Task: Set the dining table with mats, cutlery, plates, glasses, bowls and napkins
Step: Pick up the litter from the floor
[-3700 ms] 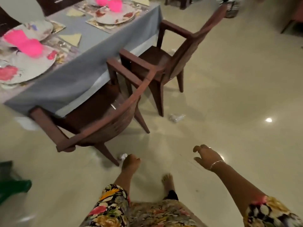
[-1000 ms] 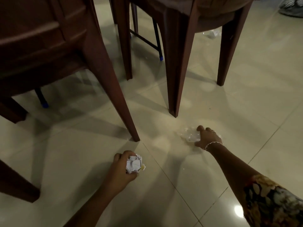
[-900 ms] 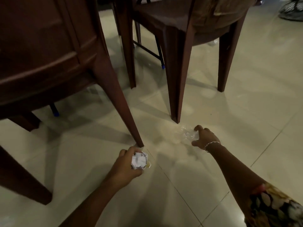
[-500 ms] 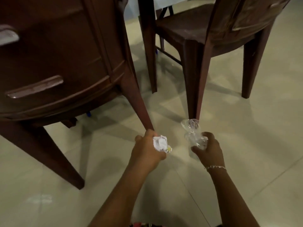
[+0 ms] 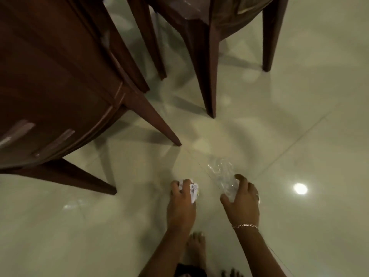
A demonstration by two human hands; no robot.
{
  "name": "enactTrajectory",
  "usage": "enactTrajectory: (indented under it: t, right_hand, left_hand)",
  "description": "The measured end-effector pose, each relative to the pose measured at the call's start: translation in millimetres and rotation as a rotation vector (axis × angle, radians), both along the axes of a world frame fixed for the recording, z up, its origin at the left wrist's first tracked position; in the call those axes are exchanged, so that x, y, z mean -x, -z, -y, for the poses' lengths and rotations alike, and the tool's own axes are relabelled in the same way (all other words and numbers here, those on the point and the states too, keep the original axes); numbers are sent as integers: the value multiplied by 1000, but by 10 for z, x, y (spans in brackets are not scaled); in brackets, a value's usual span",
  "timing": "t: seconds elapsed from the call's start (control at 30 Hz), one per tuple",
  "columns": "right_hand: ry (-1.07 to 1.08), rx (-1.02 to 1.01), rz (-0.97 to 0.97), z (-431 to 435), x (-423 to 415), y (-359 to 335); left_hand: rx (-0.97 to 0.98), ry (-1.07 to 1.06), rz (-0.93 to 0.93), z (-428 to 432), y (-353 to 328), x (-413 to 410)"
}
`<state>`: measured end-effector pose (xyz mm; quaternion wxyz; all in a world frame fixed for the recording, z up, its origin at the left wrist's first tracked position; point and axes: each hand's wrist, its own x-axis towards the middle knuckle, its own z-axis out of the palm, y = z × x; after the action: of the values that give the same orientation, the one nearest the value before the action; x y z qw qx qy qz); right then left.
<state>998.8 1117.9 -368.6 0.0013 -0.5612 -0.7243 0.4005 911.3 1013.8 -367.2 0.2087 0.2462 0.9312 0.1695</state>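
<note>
My left hand [image 5: 180,204] grips a crumpled ball of white paper [image 5: 194,191], held above the pale floor tiles. My right hand [image 5: 242,202], with a thin bracelet at the wrist, holds a crumpled clear plastic wrapper [image 5: 221,174] that sticks out ahead of the fingers. The two hands are side by side, a short gap between them. No table, mats, plates or cutlery show in this view.
Two dark wooden chairs stand ahead: one [image 5: 60,86] fills the left, its leg tip reaching the floor close to my hands; the other [image 5: 211,47] is at the top centre. Glossy tiled floor [image 5: 299,126] spreads to the right. My bare feet [image 5: 196,248] are below.
Both hands picked litter off the floor and lifted it: the left took the paper ball, the right closed on the plastic wrapper. The view has risen and tilted down.
</note>
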Motion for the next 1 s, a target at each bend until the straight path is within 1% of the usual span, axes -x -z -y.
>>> enactTrajectory:
  t: [0.03,0.1,0.2,0.27,0.33,0.4,0.43,0.5,0.57,0.73,0.87,1.0]
  right_hand:
    - [-23,-2,13,26,-117,-213]
    - [-58,-3,34,50,-282,-657]
    - [-99,29,73,136,-415,-1373]
    - [-151,49,60,241,-476,-1877]
    - [-152,117,8,362,-515,-2369]
    - [-169,159,-12,454,-524,-2808]
    - [-210,161,4,511,-523,-3014]
    - [-303,127,11,638,-478,-3360]
    - [-400,66,-7,777,-381,-3598]
    - [-656,-24,22,1318,117,-3937]
    - [-808,-12,-7,2128,628,-3967]
    - [-949,27,29,3188,1149,-3848]
  left_hand:
    - [6,6,15,106,-226,-37]
    - [16,-55,40,298,-732,-35]
    - [-6,-94,-14,614,-1470,-41]
    - [-11,-115,12,777,-2037,-96]
    - [8,-161,66,969,-2536,-200]
    - [-29,-194,49,1216,-2845,-269]
    - [-36,-230,58,1354,-2977,-289]
    - [-26,-336,129,1583,-3265,-300]
    - [-55,-424,164,1802,-3516,-274]
    - [-135,-573,135,2579,-3903,-88]
    - [-183,-695,68,3447,-3963,153]
    - [-206,-800,42,4490,-3989,451]
